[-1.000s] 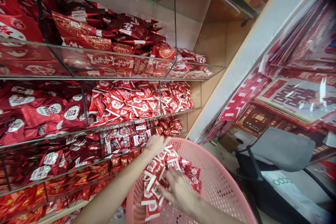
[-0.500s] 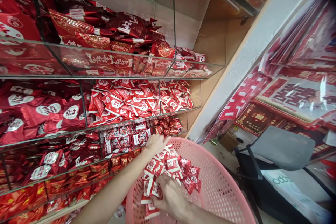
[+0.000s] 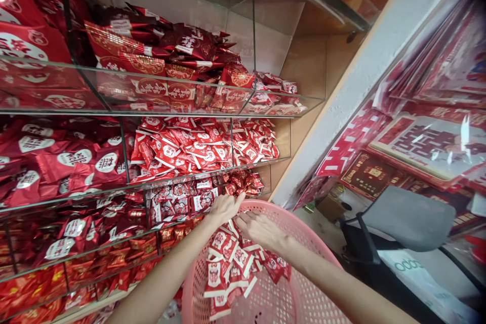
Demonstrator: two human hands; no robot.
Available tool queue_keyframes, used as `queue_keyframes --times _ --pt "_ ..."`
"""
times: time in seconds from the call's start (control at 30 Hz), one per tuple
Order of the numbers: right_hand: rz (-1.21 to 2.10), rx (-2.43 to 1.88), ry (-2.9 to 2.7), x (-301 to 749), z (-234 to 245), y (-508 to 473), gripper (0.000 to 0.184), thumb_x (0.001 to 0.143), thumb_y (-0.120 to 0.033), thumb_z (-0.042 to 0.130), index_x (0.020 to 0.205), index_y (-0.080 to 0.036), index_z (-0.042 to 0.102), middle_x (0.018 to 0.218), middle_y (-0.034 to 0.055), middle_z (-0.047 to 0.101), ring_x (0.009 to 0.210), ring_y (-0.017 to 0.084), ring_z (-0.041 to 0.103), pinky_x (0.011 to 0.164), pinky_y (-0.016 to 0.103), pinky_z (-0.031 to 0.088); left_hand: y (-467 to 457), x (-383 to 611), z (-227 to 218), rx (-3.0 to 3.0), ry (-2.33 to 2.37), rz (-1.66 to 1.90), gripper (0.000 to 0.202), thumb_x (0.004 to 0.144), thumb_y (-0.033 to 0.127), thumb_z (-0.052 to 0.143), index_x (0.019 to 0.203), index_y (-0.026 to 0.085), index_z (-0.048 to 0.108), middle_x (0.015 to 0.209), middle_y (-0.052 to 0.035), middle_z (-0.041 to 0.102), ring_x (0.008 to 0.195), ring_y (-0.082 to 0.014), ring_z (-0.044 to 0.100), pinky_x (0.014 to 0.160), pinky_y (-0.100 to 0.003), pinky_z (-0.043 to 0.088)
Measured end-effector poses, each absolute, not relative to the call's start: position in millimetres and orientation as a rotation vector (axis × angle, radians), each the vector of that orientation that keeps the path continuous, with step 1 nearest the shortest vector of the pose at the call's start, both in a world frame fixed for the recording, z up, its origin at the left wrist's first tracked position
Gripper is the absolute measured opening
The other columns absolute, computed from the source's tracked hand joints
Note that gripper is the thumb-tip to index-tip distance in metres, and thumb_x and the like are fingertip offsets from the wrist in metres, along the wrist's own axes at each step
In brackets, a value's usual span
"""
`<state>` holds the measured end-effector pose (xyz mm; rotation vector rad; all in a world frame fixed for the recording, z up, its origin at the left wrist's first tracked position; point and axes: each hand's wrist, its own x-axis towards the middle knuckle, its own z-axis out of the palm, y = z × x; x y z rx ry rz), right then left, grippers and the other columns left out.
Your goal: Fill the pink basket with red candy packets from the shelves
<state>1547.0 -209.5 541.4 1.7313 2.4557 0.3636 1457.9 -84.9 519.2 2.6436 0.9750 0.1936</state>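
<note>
Two hands at pink basket [image 3: 311, 263] rim, right hand [image 3: 261, 228] risen off packets [image 3: 231, 263], fingers spread, left hand [image 3: 224, 207] clasping rim.

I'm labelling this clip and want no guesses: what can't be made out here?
Head view only.
Left hand: at the basket rim; the hand's own back hides whether it grips rim or packet.
Right hand: fingers spread over the packets; its palm hides what lies beneath.
Basket: near side cut off by the bottom edge.
Packet print: too small to read.
Wall goods at right: blurred.
</note>
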Motion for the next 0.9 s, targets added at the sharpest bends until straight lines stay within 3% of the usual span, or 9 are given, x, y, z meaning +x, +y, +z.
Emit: queue_keyframes --times 0.4,0.57,0.73,0.9 --pt "0.463 1.708 2.438 1543 519 -207 0.031 0.082 -0.014 0.044 0.112 -0.018 0.040 0.092 0.0055 0.057 0.082 0.018 0.056 0.073 0.032 0.043 -82 1457 515 2.535 0.996 0.193 0.088 0.076 0.063 -0.007 0.070 0.013 0.066 0.075 -0.0122 0.067 0.077 -0.0210 0.060 0.070 -0.029 0.038" --pt "0.438 1.774 2.449 1537 513 -202 0.021 0.081 -0.013 0.045 0.102 -0.018 0.046 0.090 0.0048 0.057 0.078 0.017 0.056 0.071 0.030 0.042 -82 1456 513 2.550 0.982 0.212 0.089 0.075 0.063 -0.008 0.071 0.014 0.066 0.074 -0.0121 0.067 0.075 -0.0214 0.061 0.068 -0.030 0.039" --pt "0.481 1.812 2.564 1542 518 -211 0.024 0.082 -0.017 0.044 0.105 -0.017 0.046 0.085 0.0034 0.058 0.075 0.016 0.054 0.070 0.029 0.039 -83 1455 514 2.578 0.983 0.207 0.086 0.077 0.062 -0.005 0.072 0.014 0.066 0.076 -0.0125 0.067 0.078 -0.0207 0.061 0.071 -0.029 0.039" --pt "0.753 2.036 2.658 1571 548 -208 0.015 0.084 -0.023 0.040 0.081 -0.017 0.053 0.069 0.0019 0.055 0.064 0.014 0.050 0.062 0.027 0.036 -85 1455 515 2.613 0.959 0.216 0.085 0.077 0.062 -0.004 0.069 0.014 0.066 0.072 -0.0123 0.066 0.073 -0.0201 0.061 0.068 -0.029 0.039"
